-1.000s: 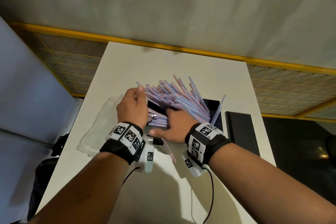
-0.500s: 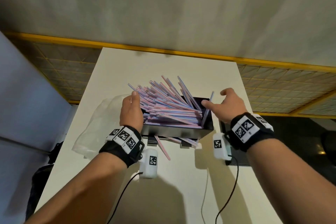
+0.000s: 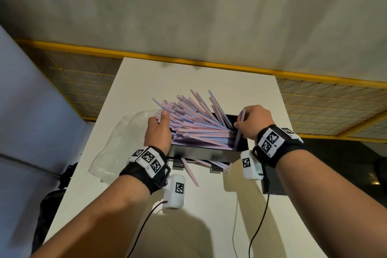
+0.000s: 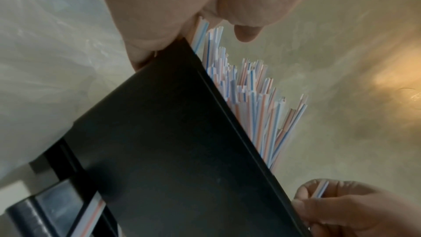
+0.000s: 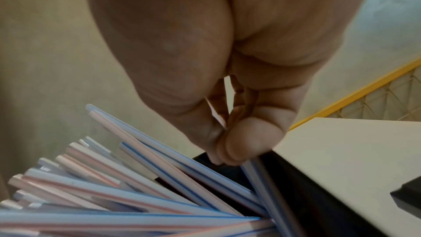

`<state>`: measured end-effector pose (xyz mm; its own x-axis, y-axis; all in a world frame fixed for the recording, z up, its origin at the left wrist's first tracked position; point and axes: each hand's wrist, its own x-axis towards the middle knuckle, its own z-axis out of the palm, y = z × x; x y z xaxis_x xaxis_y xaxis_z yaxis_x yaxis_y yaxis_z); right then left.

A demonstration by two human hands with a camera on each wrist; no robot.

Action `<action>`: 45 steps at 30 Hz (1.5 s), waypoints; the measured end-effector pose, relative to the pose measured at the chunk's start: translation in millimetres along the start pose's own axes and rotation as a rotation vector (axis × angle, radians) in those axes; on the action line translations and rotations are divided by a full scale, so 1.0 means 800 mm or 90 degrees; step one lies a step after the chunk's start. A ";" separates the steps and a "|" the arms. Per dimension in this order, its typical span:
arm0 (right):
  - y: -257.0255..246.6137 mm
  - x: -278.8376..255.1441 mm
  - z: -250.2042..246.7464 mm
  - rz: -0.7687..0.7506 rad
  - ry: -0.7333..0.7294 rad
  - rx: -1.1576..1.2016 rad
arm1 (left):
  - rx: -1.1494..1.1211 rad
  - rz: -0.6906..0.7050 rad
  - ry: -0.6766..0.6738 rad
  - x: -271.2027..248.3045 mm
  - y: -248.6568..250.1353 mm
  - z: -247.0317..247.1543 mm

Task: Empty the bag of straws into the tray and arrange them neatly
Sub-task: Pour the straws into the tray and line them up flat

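Note:
A heap of pink, blue and white striped straws (image 3: 199, 130) lies fanned out in a black tray (image 3: 205, 153) in the middle of the table. My left hand (image 3: 159, 125) cups the straws' left ends, thumb lying on top of them. In the left wrist view the palm (image 4: 182, 6) sits at the tray's end wall (image 4: 170, 141). My right hand (image 3: 249, 123) is at the tray's right end and pinches a single straw (image 3: 240, 123) that stands steeply; the right wrist view shows thumb and fingers (image 5: 227, 132) closed on it. The clear bag (image 3: 117, 144) lies flat, left of the tray.
A few loose straws (image 3: 190, 172) stick out from under the tray's front onto the white table (image 3: 209, 216). A flat black lid (image 3: 272, 182) lies right of the tray, under my right wrist. Wrist-camera cables trail over the near table. The table's edges drop off on both sides.
My right hand left the middle of the heap, went to the tray's right end and took hold of one straw. The left hand stayed at the straws' left ends.

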<state>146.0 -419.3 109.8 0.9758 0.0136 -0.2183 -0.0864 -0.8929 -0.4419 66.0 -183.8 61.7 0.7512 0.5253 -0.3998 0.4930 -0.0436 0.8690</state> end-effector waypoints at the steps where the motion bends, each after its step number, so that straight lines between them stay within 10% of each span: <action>1: -0.002 -0.002 -0.003 0.002 -0.016 -0.001 | 0.002 0.001 0.000 0.000 -0.001 0.000; 12: -0.097 -0.046 -0.094 -0.235 0.029 -0.012 | -0.043 0.002 0.022 -0.003 0.001 0.002; 18: -0.141 -0.058 -0.016 -0.393 -0.128 -0.153 | -0.116 0.017 0.028 -0.007 0.005 0.005; 24: -0.084 -0.065 0.003 -0.337 -0.087 -0.031 | -0.092 0.047 0.006 -0.010 0.005 -0.005; 29: -0.008 -0.105 0.039 -0.195 -0.311 -0.128 | -0.021 0.070 -0.014 -0.017 -0.006 0.007; 45: 0.070 -0.086 0.153 -0.009 -0.172 -0.333 | -0.022 0.010 0.043 0.005 -0.024 0.007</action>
<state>49.5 -415.0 -6.3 0.8841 0.0796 -0.4605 0.1036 -0.9942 0.0271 61.8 -185.7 41.7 0.7271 0.5804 -0.3667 0.4650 -0.0234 0.8850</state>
